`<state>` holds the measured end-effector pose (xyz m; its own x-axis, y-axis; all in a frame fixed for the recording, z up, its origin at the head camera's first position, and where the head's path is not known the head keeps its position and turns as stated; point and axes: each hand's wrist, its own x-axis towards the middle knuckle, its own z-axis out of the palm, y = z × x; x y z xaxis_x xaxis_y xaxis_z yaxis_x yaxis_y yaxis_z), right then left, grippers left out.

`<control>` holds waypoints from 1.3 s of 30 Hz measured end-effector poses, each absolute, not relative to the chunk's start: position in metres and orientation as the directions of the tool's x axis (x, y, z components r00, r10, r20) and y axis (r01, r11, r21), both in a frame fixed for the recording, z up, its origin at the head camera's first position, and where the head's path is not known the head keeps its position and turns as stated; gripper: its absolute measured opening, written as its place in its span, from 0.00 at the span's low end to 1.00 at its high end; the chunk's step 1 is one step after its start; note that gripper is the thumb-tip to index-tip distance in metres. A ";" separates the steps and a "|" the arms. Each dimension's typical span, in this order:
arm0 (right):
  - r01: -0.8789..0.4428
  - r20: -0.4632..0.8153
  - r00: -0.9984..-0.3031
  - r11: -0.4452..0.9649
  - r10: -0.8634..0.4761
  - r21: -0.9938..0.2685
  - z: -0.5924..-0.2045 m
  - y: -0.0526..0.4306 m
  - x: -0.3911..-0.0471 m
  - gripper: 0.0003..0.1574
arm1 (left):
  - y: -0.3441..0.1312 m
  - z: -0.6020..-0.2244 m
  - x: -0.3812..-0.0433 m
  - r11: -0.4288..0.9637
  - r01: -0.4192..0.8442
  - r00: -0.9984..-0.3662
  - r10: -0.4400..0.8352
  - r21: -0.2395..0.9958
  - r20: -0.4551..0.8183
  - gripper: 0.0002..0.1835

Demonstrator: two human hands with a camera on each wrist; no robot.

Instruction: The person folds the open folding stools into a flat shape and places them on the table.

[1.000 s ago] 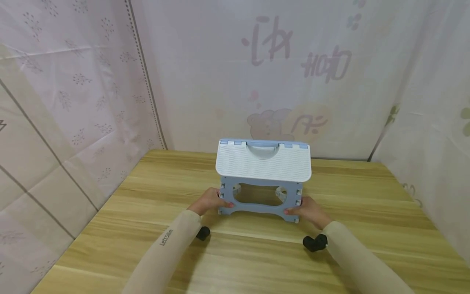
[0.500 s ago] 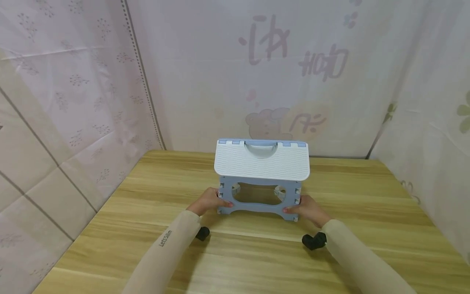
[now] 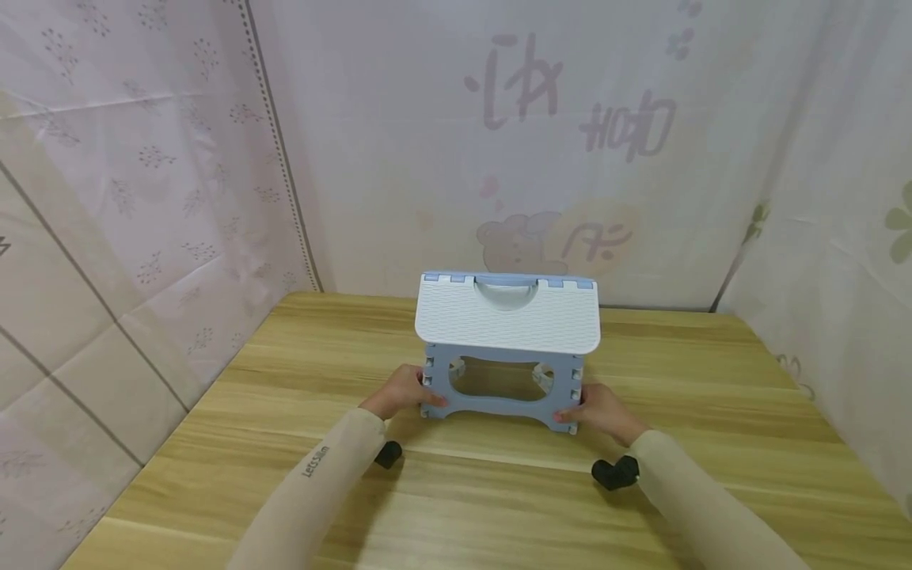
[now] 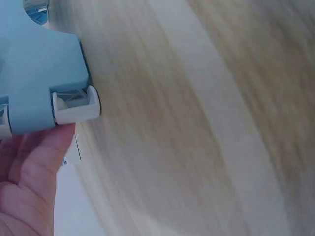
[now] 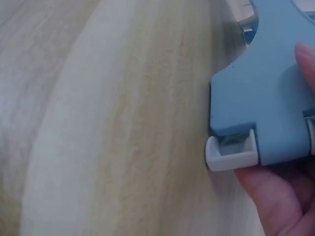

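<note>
A folding step stool (image 3: 507, 318) with a white textured top and blue-grey legs stands upright on the wooden table. Its top has a half-round handle cutout at the back edge. My left hand (image 3: 404, 392) grips the lower left side of the front leg panel, thumb on the front face and fingers behind the edge. On the opposite side my right hand (image 3: 604, 412) grips the lower right side the same way. In the left wrist view, fingers (image 4: 47, 157) lie beside the white hinge end of the stool foot (image 4: 76, 105). The right wrist view shows a matching foot (image 5: 234, 150) close at the tabletop.
The wood-grain table (image 3: 470, 507) extends around the stool on all sides. Patterned fabric (image 3: 370, 158) hangs behind it and along both sides. Black wrist devices (image 3: 616, 473) sit beneath the forearms, near the tabletop.
The stool stays in place with both hands on its sides. My right thumb has shifted very slightly on the leg panel; the view has drifted a little.
</note>
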<state>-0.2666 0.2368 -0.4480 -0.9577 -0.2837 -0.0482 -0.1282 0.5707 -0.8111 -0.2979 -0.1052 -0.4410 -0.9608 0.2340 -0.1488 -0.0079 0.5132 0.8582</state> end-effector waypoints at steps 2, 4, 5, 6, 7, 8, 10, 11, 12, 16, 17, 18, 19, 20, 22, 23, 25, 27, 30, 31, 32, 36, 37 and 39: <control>-0.132 -0.046 -0.957 0.572 -0.287 -0.810 -0.448 0.237 -0.266 0.39 | -0.105 -0.440 -0.298 0.499 -0.008 -0.956 0.251 0.866 -0.154 0.21; -0.137 -0.043 -0.956 0.573 -0.289 -0.808 -0.447 0.237 -0.266 0.40 | -0.104 -0.439 -0.298 0.490 0.001 -0.949 0.276 0.872 -0.154 0.25; -0.131 -0.047 -0.958 0.574 -0.284 -0.809 -0.448 0.236 -0.266 0.41 | -0.103 -0.439 -0.298 0.486 0.004 -0.945 0.286 0.874 -0.155 0.27; -0.130 -0.047 -0.958 0.575 -0.283 -0.808 -0.448 0.236 -0.266 0.41 | -0.103 -0.438 -0.298 0.487 0.012 -0.942 0.297 0.873 -0.153 0.28; -0.127 -0.048 -0.959 0.572 -0.281 -0.810 -0.448 0.235 -0.266 0.41 | -0.102 -0.437 -0.298 0.490 0.012 -0.941 0.301 0.872 -0.155 0.30; -0.128 -0.046 -0.959 0.572 -0.281 -0.810 -0.448 0.235 -0.266 0.41 | -0.102 -0.437 -0.298 0.494 0.012 -0.941 0.300 0.869 -0.157 0.30; -0.123 -0.047 -0.960 0.562 -0.278 -0.818 -0.450 0.235 -0.266 0.42 | -0.101 -0.436 -0.297 0.508 0.008 -0.944 0.287 0.861 -0.161 0.30; -0.122 -0.045 -0.960 0.557 -0.277 -0.822 -0.450 0.234 -0.265 0.42 | -0.101 -0.436 -0.296 0.514 0.001 -0.948 0.274 0.858 -0.163 0.30; -0.126 -0.042 -0.958 0.553 -0.282 -0.823 -0.451 0.234 -0.265 0.42 | -0.101 -0.436 -0.296 0.524 0.004 -0.950 0.268 0.852 -0.160 0.29; -0.125 -0.040 -0.959 0.543 -0.282 -0.830 -0.452 0.234 -0.265 0.43 | -0.101 -0.437 -0.295 0.524 -0.009 -0.957 0.244 0.852 -0.159 0.28; -0.125 -0.040 -0.959 0.543 -0.282 -0.830 -0.452 0.234 -0.265 0.43 | -0.101 -0.437 -0.295 0.523 -0.008 -0.958 0.241 0.852 -0.157 0.28; -0.125 -0.041 -0.959 0.544 -0.282 -0.829 -0.452 0.234 -0.265 0.43 | -0.102 -0.438 -0.296 0.521 -0.009 -0.958 0.240 0.853 -0.157 0.27; -0.124 -0.041 -0.959 0.546 -0.279 -0.829 -0.452 0.234 -0.265 0.43 | -0.102 -0.438 -0.296 0.517 -0.015 -0.958 0.237 0.856 -0.159 0.28; -0.122 -0.041 -0.960 0.544 -0.278 -0.830 -0.452 0.234 -0.265 0.43 | -0.102 -0.438 -0.296 0.511 -0.019 -0.958 0.238 0.860 -0.163 0.28; -0.123 -0.038 -0.961 0.545 -0.274 -0.830 -0.452 0.234 -0.265 0.43 | -0.102 -0.439 -0.297 0.506 -0.016 -0.957 0.244 0.862 -0.160 0.29; -0.124 -0.035 -0.962 0.545 -0.272 -0.829 -0.451 0.234 -0.266 0.43 | -0.102 -0.439 -0.297 0.505 -0.011 -0.956 0.248 0.863 -0.157 0.29; -0.129 -0.031 -0.962 0.547 -0.273 -0.827 -0.451 0.234 -0.267 0.42 | -0.103 -0.440 -0.298 0.497 -0.008 -0.954 0.255 0.867 -0.155 0.29; -0.130 -0.031 -0.961 0.547 -0.275 -0.827 -0.452 0.234 -0.268 0.42 | -0.104 -0.441 -0.298 0.491 -0.008 -0.954 0.256 0.871 -0.153 0.29; -0.128 -0.034 -0.960 0.543 -0.279 -0.830 -0.453 0.234 -0.269 0.41 | -0.106 -0.442 -0.298 0.495 0.001 -0.956 0.255 0.869 -0.144 0.29; -0.128 -0.035 -0.959 0.541 -0.280 -0.831 -0.454 0.234 -0.269 0.41 | -0.106 -0.442 -0.298 0.496 0.001 -0.957 0.253 0.869 -0.143 0.28; -0.130 -0.033 -0.959 0.541 -0.282 -0.831 -0.454 0.234 -0.270 0.41 | -0.106 -0.442 -0.298 0.497 0.000 -0.958 0.248 0.868 -0.142 0.28; -0.131 -0.035 -0.958 0.544 -0.284 -0.829 -0.455 0.234 -0.271 0.40 | -0.107 -0.443 -0.300 0.486 -0.015 -0.958 0.244 0.874 -0.152 0.26; -0.129 -0.038 -0.958 0.545 -0.284 -0.829 -0.455 0.235 -0.271 0.39 | -0.107 -0.443 -0.300 0.475 -0.023 -0.956 0.248 0.880 -0.159 0.25; -0.124 -0.043 -0.959 0.549 -0.280 -0.826 -0.455 0.235 -0.271 0.39 | -0.108 -0.443 -0.300 0.458 -0.030 -0.950 0.264 0.888 -0.168 0.23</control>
<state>-0.2707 0.2348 -0.4547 -0.9590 -0.2802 -0.0429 -0.1236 0.5494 -0.8264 -0.3004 -0.1081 -0.4435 -0.9499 0.2637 -0.1680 -0.0298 0.4585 0.8882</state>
